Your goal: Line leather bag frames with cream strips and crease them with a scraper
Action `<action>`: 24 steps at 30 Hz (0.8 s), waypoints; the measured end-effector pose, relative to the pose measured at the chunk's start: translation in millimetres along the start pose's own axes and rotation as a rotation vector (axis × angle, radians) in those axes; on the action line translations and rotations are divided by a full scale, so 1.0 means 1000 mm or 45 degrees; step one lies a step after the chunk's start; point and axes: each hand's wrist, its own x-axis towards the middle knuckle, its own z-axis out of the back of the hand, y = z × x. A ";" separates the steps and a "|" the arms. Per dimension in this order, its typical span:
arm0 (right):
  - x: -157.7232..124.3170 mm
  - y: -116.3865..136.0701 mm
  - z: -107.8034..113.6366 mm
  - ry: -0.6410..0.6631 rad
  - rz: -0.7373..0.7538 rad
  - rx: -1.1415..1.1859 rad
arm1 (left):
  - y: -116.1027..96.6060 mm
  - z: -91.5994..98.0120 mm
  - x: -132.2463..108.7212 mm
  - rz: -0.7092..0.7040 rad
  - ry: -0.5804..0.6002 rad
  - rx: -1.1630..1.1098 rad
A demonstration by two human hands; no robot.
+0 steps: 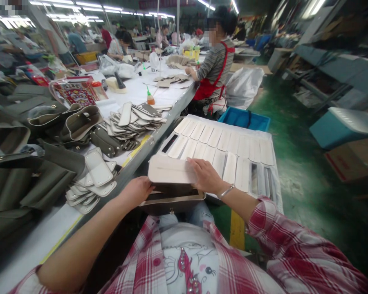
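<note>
A pale cream panel (pixel 170 169) with rounded corners is tilted over an open dark handbag (pixel 174 204) at my lap. My right hand (pixel 205 174) grips the panel's right end, its fingers over the upper edge. On the left, the closed fingers of my left hand (pixel 139 190) are at the handbag's rim, close beside the panel's lower left corner; part of their grip is hidden. The bag's tan rim faces me, and its inside is dark.
Rows of pale strips (pixel 222 139) lie on a white-covered stand at right. On the left table (pixel 88 232) are stacked grey-white pieces (pixel 131 120), dark bags (pixel 46 163) and a glue bottle (pixel 150 98). Beyond, a co-worker (pixel 216 61) is near a blue bin (pixel 245 118).
</note>
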 end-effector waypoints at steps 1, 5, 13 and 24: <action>-0.008 0.002 0.000 0.019 0.036 -0.079 | 0.000 -0.007 -0.005 -0.055 0.010 -0.049; -0.028 0.007 -0.001 0.074 0.084 -0.322 | 0.006 -0.018 -0.029 -0.031 -0.008 -0.247; -0.003 0.025 -0.012 0.074 0.177 -0.480 | 0.019 -0.040 -0.070 0.559 -0.549 -0.606; -0.027 0.022 -0.009 0.012 0.191 -0.408 | -0.004 -0.042 -0.038 0.277 -0.474 0.100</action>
